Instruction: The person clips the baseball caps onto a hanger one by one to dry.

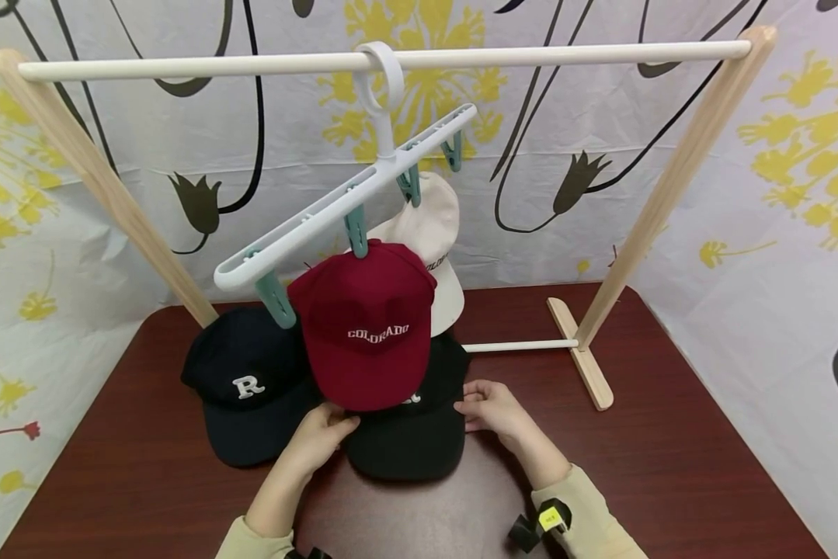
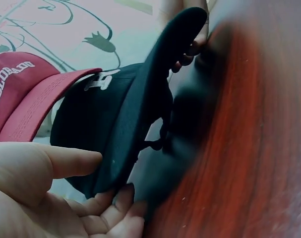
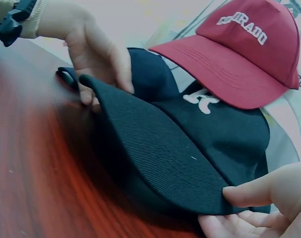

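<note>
Both hands pinch a black cap [image 1: 408, 446] by opposite sides of its brim, thumbs on top and fingers beneath. My left hand [image 1: 317, 436] holds the left side; my right hand [image 1: 492, 407] holds the right. In the right wrist view the black cap [image 3: 155, 144] appears just over the tabletop, its white letter partly covered by a red cap [image 3: 244, 49]. That red cap [image 1: 366, 326], lettered COLORADO, hangs in front from a teal clip [image 1: 356, 230]. Behind it a white cap [image 1: 429, 221] hangs from another clip [image 1: 410, 185].
A white clip hanger [image 1: 349, 198] hangs slanted from the rod [image 1: 565, 54] of a wooden rack [image 1: 670, 186]. Its end clips [image 1: 275, 299] hold nothing. A navy cap [image 1: 251, 380] with an R lies on the dark table [image 1: 670, 481] at left.
</note>
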